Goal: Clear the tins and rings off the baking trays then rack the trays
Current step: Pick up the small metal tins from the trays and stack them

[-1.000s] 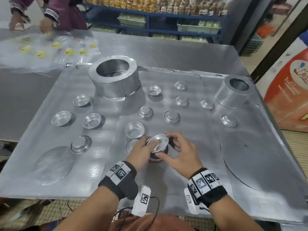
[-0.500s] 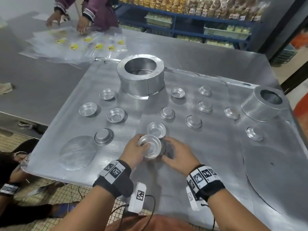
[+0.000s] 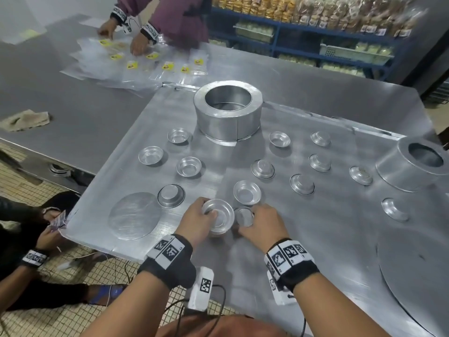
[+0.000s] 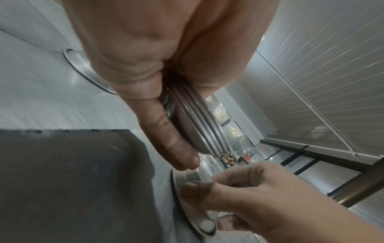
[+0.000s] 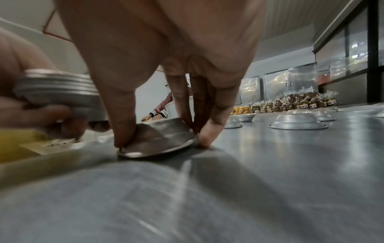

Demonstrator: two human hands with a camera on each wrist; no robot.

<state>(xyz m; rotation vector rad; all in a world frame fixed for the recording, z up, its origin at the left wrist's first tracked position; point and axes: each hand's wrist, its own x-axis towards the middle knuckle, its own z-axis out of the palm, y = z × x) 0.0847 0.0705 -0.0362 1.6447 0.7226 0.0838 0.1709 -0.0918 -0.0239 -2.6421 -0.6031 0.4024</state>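
Note:
My left hand grips a stack of small round tins, held just above the near tray; the nested rims show in the left wrist view and the right wrist view. Beside it my right hand pinches the rim of an upside-down tin on the tray, one edge tilted up. Several more small tins lie scattered over the trays, some upright, some inverted. A large metal ring stands at the back and a smaller one at the right.
Flat metal discs lie at the left and right of the trays. Another person's hands sort clear bags on the far table. A seated person is on the floor at the left. Shelves of packaged goods stand behind.
My view has swung left. The tin stack has gone from both hands to the left hand alone and shifted left. My right hand has dropped onto an inverted tin beside it.

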